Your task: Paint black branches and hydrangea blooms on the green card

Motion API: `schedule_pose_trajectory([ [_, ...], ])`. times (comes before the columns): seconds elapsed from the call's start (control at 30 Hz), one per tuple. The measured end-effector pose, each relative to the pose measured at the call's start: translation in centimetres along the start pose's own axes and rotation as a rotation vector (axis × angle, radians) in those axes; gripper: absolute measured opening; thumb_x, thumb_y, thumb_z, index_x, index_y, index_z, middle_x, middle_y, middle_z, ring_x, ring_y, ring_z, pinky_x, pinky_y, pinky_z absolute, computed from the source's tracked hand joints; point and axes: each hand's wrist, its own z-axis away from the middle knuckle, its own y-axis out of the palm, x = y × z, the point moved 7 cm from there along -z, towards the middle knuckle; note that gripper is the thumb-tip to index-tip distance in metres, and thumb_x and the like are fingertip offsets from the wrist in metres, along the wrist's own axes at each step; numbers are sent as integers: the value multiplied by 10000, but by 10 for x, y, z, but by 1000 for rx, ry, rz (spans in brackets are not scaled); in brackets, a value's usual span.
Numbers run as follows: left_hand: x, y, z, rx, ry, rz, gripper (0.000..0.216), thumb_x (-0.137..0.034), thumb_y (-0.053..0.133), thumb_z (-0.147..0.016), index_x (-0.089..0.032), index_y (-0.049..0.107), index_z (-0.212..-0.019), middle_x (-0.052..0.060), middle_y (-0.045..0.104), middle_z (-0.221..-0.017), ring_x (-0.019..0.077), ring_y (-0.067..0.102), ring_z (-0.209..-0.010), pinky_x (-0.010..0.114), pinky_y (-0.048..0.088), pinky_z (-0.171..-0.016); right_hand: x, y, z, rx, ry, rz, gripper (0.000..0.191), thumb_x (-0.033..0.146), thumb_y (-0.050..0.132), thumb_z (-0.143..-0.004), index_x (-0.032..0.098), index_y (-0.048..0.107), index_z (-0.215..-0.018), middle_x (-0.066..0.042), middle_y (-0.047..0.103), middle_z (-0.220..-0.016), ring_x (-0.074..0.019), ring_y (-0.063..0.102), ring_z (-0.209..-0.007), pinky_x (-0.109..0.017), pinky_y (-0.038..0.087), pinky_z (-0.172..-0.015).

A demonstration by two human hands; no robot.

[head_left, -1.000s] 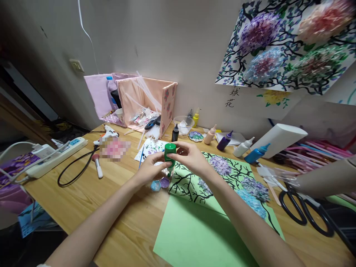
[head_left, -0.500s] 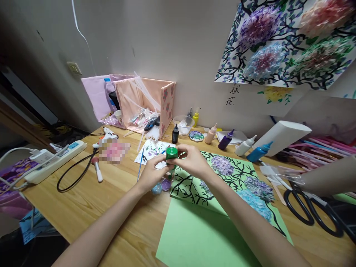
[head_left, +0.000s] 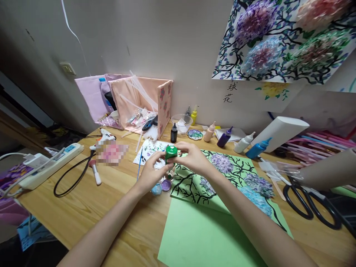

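Note:
A small green paint bottle is between my two hands, its round flat end facing up. My left hand closes its fingers on the bottle's left side. From the right, my right hand pinches it between thumb and fingers. Below the hands stand small paint pots, among them a light blue one and a purple one; others are partly hidden. Under my right forearm lies a green painted sheet with black branches and purple and blue flowers.
A plain green sheet lies in front. Paint bottles, such as a black one and a blue one, stand behind. A paintbrush lies by a speckled paper. Black-handled scissors are right; a power strip left.
The green bottle has tipped slightly, showing more of its side below the round end. Both hands keep their hold on it. The whole view has shifted a little.

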Motion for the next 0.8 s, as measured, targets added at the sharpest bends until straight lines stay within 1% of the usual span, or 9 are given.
schedule_pose_trajectory([
  [0.1,-5,-1,0,-4,36,2,209,-267,655,-751,-189,665,-944,42,616,-939,188,537,-912,284,394,-821,4,1,1,68,-41,-10,65,189,682,-695,198,695,-758,-11,630,-835,-163,555,-859,-284,407,-739],
  [0.2,-9,0,0,-4,58,30,183,-238,667,-738,-198,694,-914,40,620,-915,192,545,-919,288,393,-839,4,2,1,108,-2,-62,100,177,689,-678,188,681,-777,-8,640,-830,-152,564,-823,-291,421,-762],
  [0.3,-10,0,0,-1,64,30,180,-222,651,-751,-221,706,-923,35,621,-921,190,548,-924,286,394,-835,2,3,1,82,45,-98,143,171,711,-635,172,665,-771,-11,634,-824,-154,571,-814,-300,440,-780],
  [0.47,-8,-1,2,-7,80,5,155,-244,641,-766,-228,713,-902,29,603,-880,182,550,-880,281,407,-799,-3,8,2,31,88,-113,171,156,721,-588,152,638,-738,-19,609,-819,-155,573,-785,-296,464,-740],
  [0.6,-5,-2,2,-8,87,-15,133,-272,637,-776,-221,714,-871,31,604,-867,180,550,-866,279,406,-785,-6,11,3,3,102,-108,162,163,723,-580,155,620,-705,-5,583,-768,-148,561,-753,-289,467,-719],
  [0.8,-4,-2,2,-15,97,-16,117,-252,627,-777,-204,708,-846,31,599,-848,176,547,-850,275,404,-777,-7,13,2,5,100,-163,140,157,716,-573,157,595,-645,22,536,-711,-130,546,-701,-275,467,-708],
])
